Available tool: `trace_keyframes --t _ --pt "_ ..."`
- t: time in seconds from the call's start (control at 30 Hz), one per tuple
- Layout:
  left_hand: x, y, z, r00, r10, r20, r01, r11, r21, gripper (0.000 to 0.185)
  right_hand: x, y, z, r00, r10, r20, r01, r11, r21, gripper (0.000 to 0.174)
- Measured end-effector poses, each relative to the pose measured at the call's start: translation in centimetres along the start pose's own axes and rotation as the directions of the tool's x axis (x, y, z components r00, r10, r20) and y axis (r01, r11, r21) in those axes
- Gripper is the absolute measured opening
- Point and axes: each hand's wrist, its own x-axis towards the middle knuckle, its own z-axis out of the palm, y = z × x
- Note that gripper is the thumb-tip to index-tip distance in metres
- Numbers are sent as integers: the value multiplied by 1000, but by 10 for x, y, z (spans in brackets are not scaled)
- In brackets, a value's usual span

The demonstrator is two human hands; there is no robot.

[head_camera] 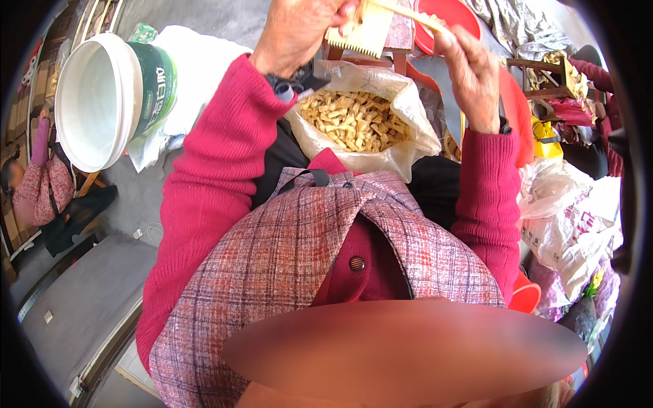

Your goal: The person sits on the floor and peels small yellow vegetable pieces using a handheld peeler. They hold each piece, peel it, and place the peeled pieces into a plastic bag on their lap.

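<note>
My left hand [311,33] is at the top edge, partly cut off, its fingers bent at one end of a thin pale strip [405,13]. The other end of this strip is pinched between the thumb and fingers of my right hand [472,71]. Beneath the strip, a pale yellow comb-like plate with a toothed edge [365,38] lies over a small wooden stool [400,38]. Between my legs stands an open white woven sack [421,135], with many short, pale yellow cut pieces [359,122] inside.
At left, a white-and-green plastic bucket [97,107] is beside a white sheet [196,61]. Behind the stool is a red basin [472,23]. White plastic bags [566,219] lie at right, near a yellow bag [546,143]. Other people [46,188] are at both sides.
</note>
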Motion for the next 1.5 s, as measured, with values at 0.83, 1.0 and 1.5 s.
trace_keyframes --t 0.83,1.0,1.5 --pt "-74 -40 4 495 -799 342 433 568 700 46 -72 -40 83 928 109 356 -291 809 511 20" --pt "-86 -64 34 256 -832 492 945 323 54 35 -84 -71 103 937 -210 280 32 848 529 32" --pt "-52 -68 25 566 -697 442 790 612 -46 22 -92 -67 83 979 -79 189 12 943 334 23"
